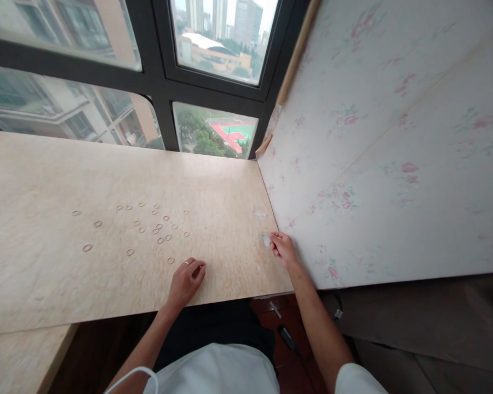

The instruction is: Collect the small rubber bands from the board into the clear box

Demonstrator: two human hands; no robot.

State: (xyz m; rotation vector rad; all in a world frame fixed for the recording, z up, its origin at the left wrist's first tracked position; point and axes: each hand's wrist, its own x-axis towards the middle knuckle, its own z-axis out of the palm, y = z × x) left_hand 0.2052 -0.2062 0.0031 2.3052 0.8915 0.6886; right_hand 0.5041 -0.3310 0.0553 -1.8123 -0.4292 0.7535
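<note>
My right hand [284, 248] is near the wall at the right end of the tabletop. Its fingers pinch a small clear plastic bag [267, 241] that has a little green on it. My left hand [186, 282] rests near the front edge with its fingers curled together; anything inside them is hidden. Left of and beyond it, several small thin rubber bands lie scattered, most of them dark or brownish. Among them are a red rubber band [87, 248] and a pinkish one [166, 218]. The nearest one to my left hand is a pale rubber band [171, 261].
A second clear plastic piece [260, 213] lies flat beyond my right hand. The pale marbled tabletop [225, 202] meets a flowered wall [378, 164] on the right and dark window frames [160, 93] behind. Below the front edge is a reddish-brown drawer unit [267, 320].
</note>
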